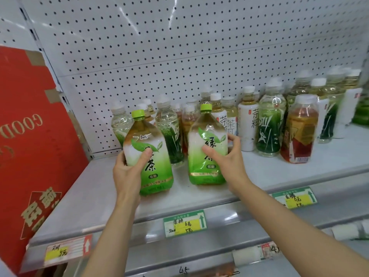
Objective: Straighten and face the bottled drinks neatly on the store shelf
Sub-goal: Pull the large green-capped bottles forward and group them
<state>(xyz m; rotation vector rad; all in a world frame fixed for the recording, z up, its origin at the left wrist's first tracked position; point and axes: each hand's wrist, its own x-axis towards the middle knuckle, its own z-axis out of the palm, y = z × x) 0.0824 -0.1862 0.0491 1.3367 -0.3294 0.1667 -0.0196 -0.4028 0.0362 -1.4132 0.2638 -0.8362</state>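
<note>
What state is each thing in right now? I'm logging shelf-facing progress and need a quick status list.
left green tea bottle: upright, capped, label forward, gripped by left hand.
right green tea bottle: upright on the shelf, capped, gripped by right hand.
small bottles behind: upright, capped, loosely grouped.
red carton: leaning, print upside down.
price tags: in the rail.

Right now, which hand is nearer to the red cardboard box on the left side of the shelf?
Left. The left hand grips a green tea bottle just beside the red box; the right hand holds the second green tea bottle farther away.
</note>
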